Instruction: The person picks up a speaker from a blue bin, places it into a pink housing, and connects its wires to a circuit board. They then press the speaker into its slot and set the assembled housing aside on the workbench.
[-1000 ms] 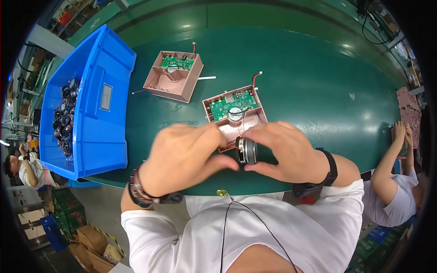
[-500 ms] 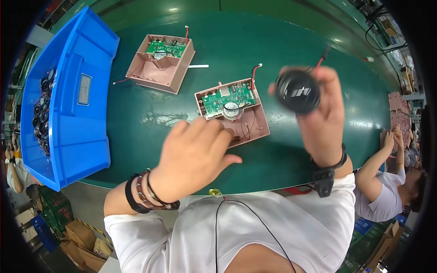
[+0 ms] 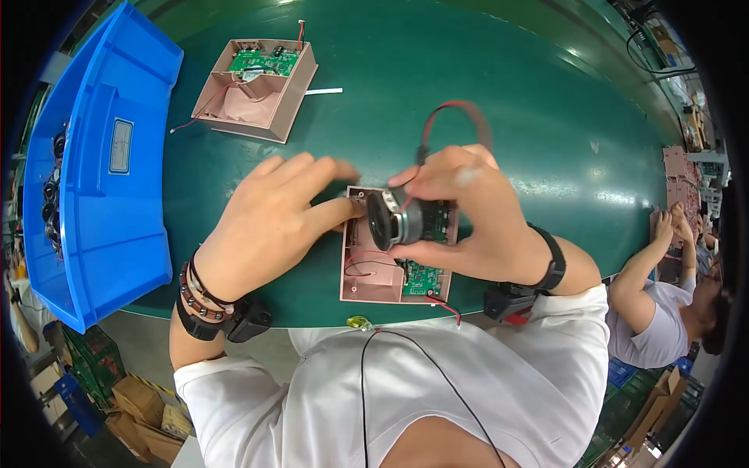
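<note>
In my right hand is a black round speaker, tilted on its side above a pink plastic housing. Red and black wires trail up from the speaker, blurred by motion. My left hand has its fingers spread, the tips at the housing's far left corner, apparently touching it; the outer fingers are smeared. Along the housing's right side runs a green circuit board, partly hidden by the speaker and my right hand. A red lead hangs over the near edge.
A second pink housing with a green board stands at the far left, a white strip beside it. The blue bin on the left holds several black speakers. At the right edge, a co-worker handles pink housings.
The near housing has turned clockwise, its board now on the right. My right hand has brought the speaker left and down over it. My left hand has moved to the housing's far left corner.
</note>
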A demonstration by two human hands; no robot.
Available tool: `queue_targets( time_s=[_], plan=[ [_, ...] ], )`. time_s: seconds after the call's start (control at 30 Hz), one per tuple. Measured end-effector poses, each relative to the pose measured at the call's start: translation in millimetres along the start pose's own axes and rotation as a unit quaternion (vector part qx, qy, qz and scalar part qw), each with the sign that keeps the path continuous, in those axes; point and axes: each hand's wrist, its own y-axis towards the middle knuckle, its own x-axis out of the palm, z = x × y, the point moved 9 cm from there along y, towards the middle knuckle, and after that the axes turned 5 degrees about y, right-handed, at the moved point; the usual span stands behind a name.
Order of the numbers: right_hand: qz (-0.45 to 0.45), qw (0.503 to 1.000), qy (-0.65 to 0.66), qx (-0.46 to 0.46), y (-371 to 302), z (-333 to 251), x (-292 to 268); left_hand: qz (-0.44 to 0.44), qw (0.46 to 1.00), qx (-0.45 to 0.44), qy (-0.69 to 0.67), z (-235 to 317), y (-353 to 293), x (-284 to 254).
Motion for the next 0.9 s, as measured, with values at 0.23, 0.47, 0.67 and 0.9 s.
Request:
queue_targets(
  time_s=[0.23,0.47,0.67,0.9],
  plan=[
    [-0.042,0.988,-0.150,-0.008,-4,-6,25,-0.033,0.997,-0.027,-0.066,-2,-13,10],
    [-0.099,0.978,-0.180,0.027,-13,-7,38,-0.050,0.995,-0.061,-0.068,1,-19,18],
    [-0.094,0.977,-0.183,0.064,-13,-4,43,-0.001,0.982,-0.046,-0.183,3,-33,27],
    [-0.156,0.961,-0.207,0.099,-14,-4,50,0.008,0.975,-0.041,-0.219,6,-34,31]
  ],
)
